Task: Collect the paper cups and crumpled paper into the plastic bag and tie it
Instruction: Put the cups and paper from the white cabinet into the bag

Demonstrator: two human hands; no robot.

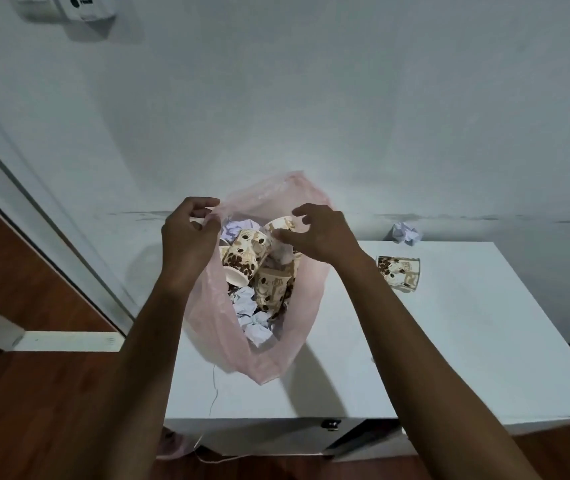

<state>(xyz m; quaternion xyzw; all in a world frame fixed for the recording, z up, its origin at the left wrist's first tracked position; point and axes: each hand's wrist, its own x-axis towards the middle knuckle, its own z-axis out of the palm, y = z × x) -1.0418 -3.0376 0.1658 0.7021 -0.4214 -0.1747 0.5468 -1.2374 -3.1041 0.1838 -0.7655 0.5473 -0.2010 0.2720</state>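
Translucent pink plastic bag [266, 355] open on left part of white table [450, 341], holding coffee-bean-print paper cups [245, 259] and crumpled white paper [252, 320]. Left hand [190, 233] fingers pinching bag rim. Right hand [318, 233] fingers spread, curled over bag mouth. One printed cup [398, 273] and one paper ball [405, 232] outside bag, on table's far side.
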